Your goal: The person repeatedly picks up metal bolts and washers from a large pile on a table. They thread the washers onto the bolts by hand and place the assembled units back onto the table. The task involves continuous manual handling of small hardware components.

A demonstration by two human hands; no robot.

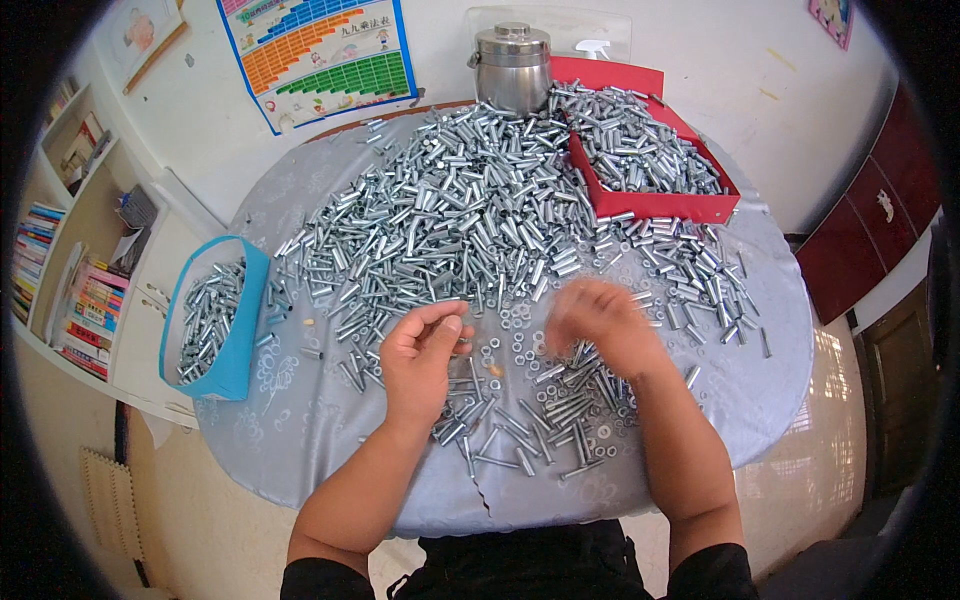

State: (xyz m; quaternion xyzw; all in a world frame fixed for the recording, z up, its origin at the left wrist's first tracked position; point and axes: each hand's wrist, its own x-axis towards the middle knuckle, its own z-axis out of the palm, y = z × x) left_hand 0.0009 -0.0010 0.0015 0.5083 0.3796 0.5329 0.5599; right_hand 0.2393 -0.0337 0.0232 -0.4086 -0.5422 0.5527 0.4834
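My left hand (420,355) hovers over the near middle of the table, its thumb pressed toward curled fingers; anything in the pinch is too small or hidden to name. To its right, my right hand (600,325) is smeared by motion, so its fingers cannot be read. Between and below the hands lie loose hex nuts (518,362), washers and a scatter of long bolts (515,425). Beyond them spreads a large heap of silvery metal sleeves and bolts (440,210).
A blue box (255,320) of metal sleeves stands at the left. At the far right is a red box (665,207) heaped with similar parts, beside a steel pot (513,75). The round table wears a grey cloth (270,440); a bookshelf (75,250) stands left.
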